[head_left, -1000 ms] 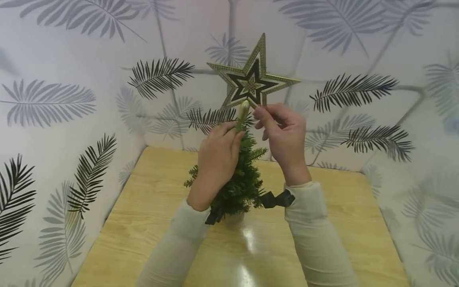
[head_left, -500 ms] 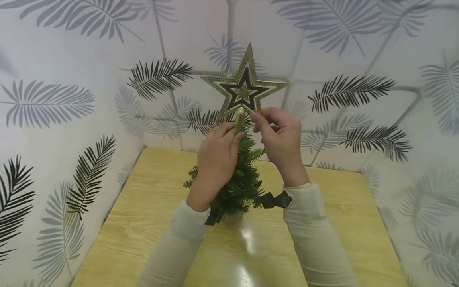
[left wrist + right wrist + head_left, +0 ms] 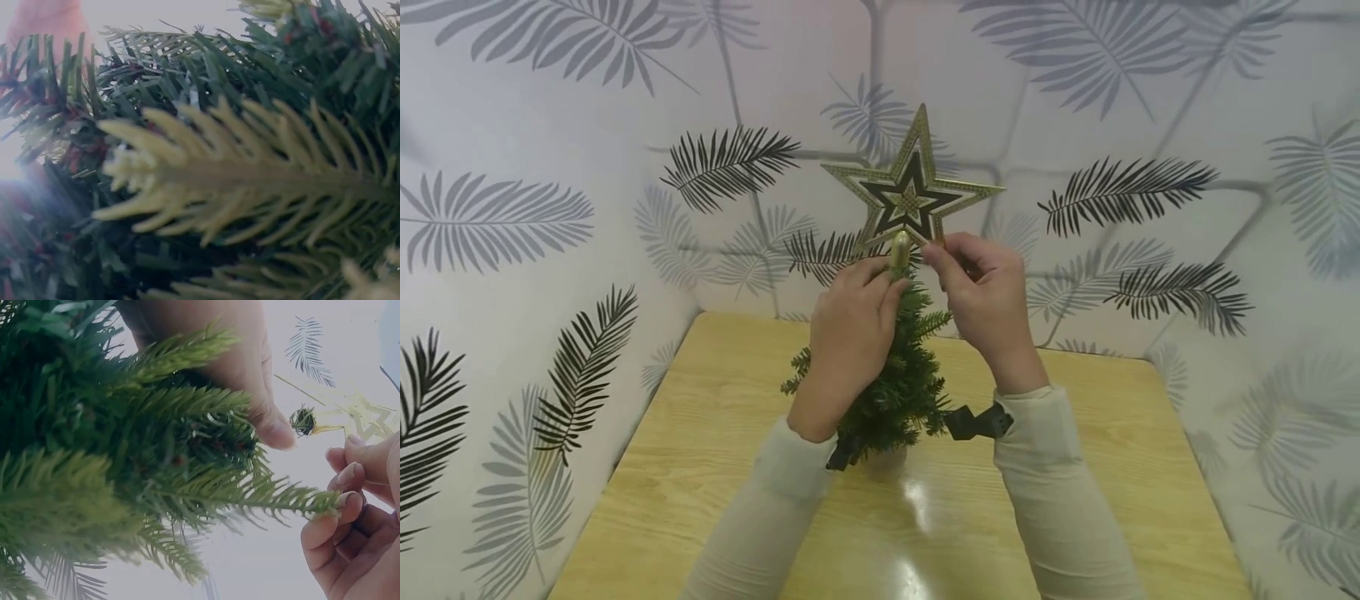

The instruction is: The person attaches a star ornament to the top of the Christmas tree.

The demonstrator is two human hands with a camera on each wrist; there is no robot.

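A small artificial Christmas tree (image 3: 898,400) stands on the table, its base mostly hidden below the branches. My left hand (image 3: 853,329) holds the tree near its tip, thumb and fingers about the top. Above it is a gold star topper (image 3: 910,202), upright, with a short gold socket (image 3: 900,248) pointing down at the treetop. The right hand (image 3: 988,300) pinches the star's lower right point between thumb and fingers. In the right wrist view, the green tip (image 3: 304,420) meets the socket's mouth. Green branches (image 3: 250,175) fill the left wrist view.
The light wood table (image 3: 700,467) ends at a wall (image 3: 587,125) printed with grey and black leaves. A dark wrist mount (image 3: 977,421) juts from the right sleeve towards the branches; another sits at the left cuff.
The right hand has brought the star down and a little left, so its socket sits lower at the treetop. The left hand has stayed nearly still.
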